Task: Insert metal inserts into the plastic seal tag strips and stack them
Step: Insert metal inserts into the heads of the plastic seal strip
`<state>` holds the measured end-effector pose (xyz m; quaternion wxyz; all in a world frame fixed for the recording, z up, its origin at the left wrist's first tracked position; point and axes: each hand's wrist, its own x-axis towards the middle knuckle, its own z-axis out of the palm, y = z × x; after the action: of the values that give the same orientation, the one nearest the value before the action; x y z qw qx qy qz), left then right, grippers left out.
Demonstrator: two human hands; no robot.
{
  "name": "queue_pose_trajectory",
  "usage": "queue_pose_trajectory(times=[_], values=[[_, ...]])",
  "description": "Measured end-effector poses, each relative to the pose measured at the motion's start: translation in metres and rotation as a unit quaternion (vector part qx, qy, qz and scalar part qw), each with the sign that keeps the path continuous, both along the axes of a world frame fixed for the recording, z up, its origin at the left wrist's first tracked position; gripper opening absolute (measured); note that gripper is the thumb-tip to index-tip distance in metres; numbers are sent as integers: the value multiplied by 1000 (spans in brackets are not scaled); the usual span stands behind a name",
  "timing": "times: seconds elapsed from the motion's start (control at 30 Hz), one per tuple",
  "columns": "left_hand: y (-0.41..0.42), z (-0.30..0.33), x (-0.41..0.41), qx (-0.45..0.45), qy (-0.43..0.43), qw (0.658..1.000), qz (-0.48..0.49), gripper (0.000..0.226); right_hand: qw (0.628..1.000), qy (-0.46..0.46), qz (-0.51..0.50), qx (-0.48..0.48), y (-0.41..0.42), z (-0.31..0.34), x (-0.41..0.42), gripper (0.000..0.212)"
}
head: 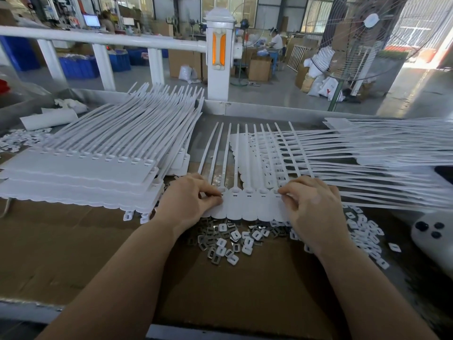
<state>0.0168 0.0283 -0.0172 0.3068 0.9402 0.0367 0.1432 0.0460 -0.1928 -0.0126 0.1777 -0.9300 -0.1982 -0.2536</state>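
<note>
A white plastic seal tag strip (pixel 247 204) lies in front of me on the cardboard, its thin tails pointing away. My left hand (pixel 188 200) rests on its left end with fingertips curled at a tag's slot. My right hand (pixel 311 207) lies on the right end, thumb and forefinger pinching at another slot. Whether either hand holds an insert is hidden by the fingers. Loose metal inserts (pixel 213 241) and white plastic caps (pixel 245 241) are heaped just below the strip. A tall stack of strips (pixel 98 165) stands at the left.
More strips (pixel 367 148) lie spread across the right, tails pointing left. More white caps (pixel 367 236) scatter near a white device (pixel 434 239) at the right edge. A white railing (pixel 105 40) and post (pixel 218 52) stand beyond the bench, with a fan (pixel 362 38) behind.
</note>
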Motion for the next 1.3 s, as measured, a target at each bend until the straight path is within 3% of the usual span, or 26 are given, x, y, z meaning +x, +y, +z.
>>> queue_pose_trajectory(times=[0.3,0.47,0.73,1.07,1.3], values=[[-1,2,2,5,-4,1000,-20,1,991,57,84,-85,25,12,2,21],[-1,1,3,14,-5,1000,-10,7,989,86,100,-60,37,6,5,23],[0,-3,3,31,-37,998,29,19,994,58,95,-17,36,-9,5,19],[2,-4,2,12,-45,997,63,6,993,54,105,7,34,-13,5,17],[4,-3,2,15,-47,997,58,13,992,58,108,10,34,-12,4,18]])
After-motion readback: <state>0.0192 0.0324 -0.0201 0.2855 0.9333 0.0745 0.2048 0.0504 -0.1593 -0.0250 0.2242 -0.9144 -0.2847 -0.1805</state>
